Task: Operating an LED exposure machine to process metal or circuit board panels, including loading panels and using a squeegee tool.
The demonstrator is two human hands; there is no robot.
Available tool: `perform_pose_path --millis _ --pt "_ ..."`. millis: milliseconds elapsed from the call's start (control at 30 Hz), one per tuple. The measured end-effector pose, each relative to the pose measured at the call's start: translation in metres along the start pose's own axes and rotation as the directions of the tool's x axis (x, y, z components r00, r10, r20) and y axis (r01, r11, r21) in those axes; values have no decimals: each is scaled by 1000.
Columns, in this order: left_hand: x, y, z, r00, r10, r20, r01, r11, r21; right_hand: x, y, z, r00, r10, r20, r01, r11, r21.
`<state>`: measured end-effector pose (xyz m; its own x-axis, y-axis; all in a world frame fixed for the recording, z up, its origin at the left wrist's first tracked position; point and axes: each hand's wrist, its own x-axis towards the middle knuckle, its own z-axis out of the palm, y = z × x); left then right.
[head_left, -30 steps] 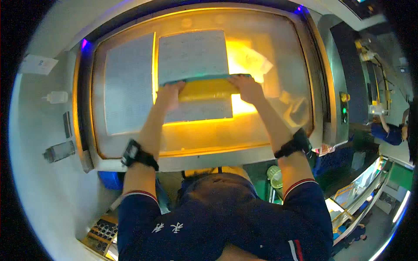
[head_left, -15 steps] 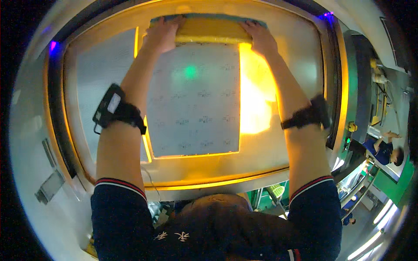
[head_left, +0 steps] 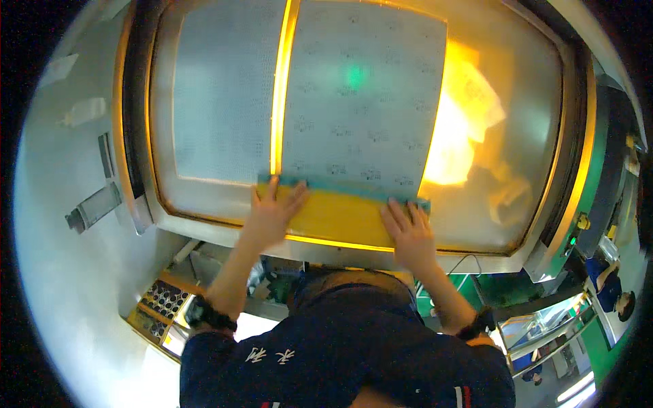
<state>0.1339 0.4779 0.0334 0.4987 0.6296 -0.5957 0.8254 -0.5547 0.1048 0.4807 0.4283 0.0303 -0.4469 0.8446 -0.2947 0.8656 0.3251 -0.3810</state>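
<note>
My left hand [head_left: 272, 216] and my right hand [head_left: 411, 234] grip a wide yellow squeegee [head_left: 340, 219] near its two ends. Its teal edge points away from me, and my fingers reach over the yellow part to it. The squeegee lies across the near end of a pale grey sheet [head_left: 360, 102] with rows of small dark marks. To the left, past a glowing yellow strip [head_left: 279, 102], is a second grey panel [head_left: 221, 102]. Both lie within the framed, lit surface.
A metal frame [head_left: 129, 170] with rounded corners surrounds the lit surface. Bright yellow light [head_left: 454, 139] glows right of the sheet. A box of round black-and-white pieces [head_left: 165, 299] stands at lower left. Another person [head_left: 607, 289] is at the far right.
Both hands have drawn the squeegee from the far end of the sheet toward me, to its near end. My view has shifted as well.
</note>
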Motion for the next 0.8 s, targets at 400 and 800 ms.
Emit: perform_pose_path --millis 400,800 --pt "364 -260 -186 784 -131 -607 171 985 8 429 190 -144 900 6 -435 -145 947 -286" --pt "136 -94 -63 971 -238 -18 207 876 -437 170 78 -44 997 72 23 -62 952 -299"
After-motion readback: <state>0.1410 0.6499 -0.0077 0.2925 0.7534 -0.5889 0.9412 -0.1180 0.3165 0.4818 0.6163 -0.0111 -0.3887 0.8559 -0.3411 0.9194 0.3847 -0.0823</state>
